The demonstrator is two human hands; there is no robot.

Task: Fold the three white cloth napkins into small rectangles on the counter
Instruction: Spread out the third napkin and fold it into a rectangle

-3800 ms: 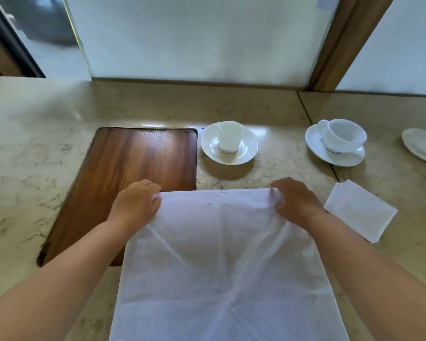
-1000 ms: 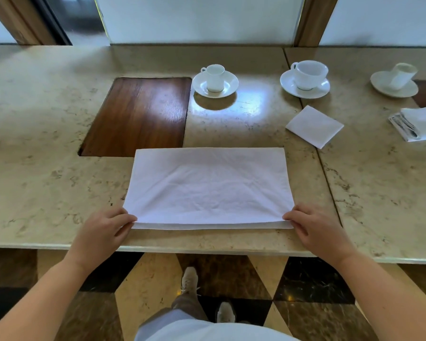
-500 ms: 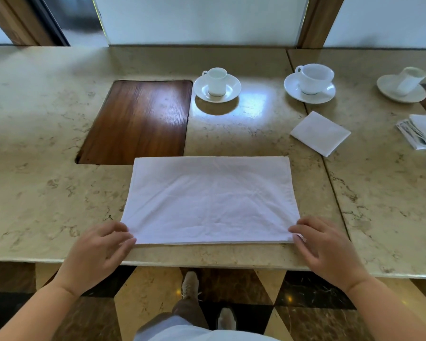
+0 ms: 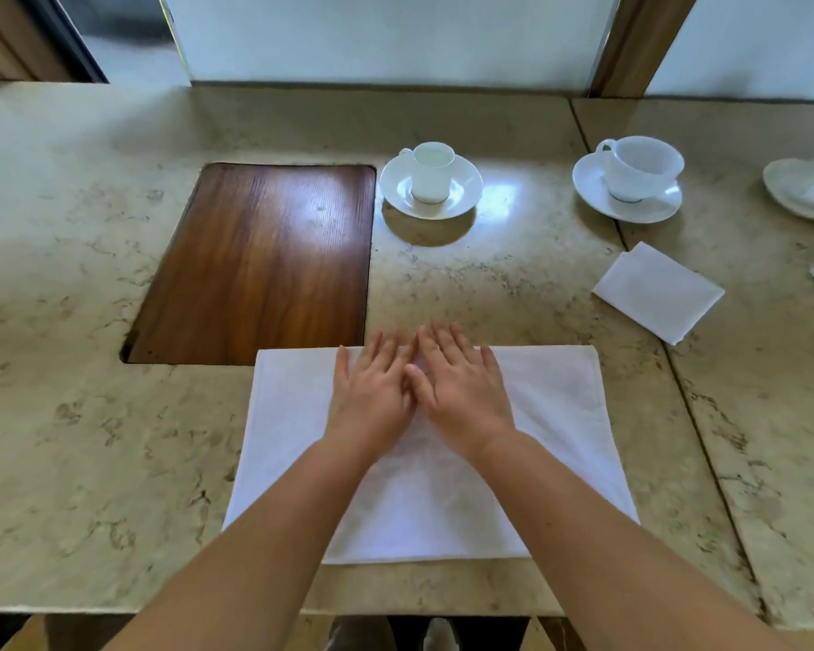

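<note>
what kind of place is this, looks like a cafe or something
Probably a café, hotel or restaurant service counter. White cups on saucers stand in a row along a polished marble counter, and both hands press flat on a white napkin, with a folded napkin already beside the place settings.

Both hands (image 4: 419, 392) now mid-napkin (image 4: 560, 415), flat.

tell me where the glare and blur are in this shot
Head view: window glare pools on the marble counter beside the small cup and saucer and sheens the wood inlay; fingertips of the left hand and right hand, flat on the napkin, are motion-smeared; wide-angle bending curves the counter edges.
</note>
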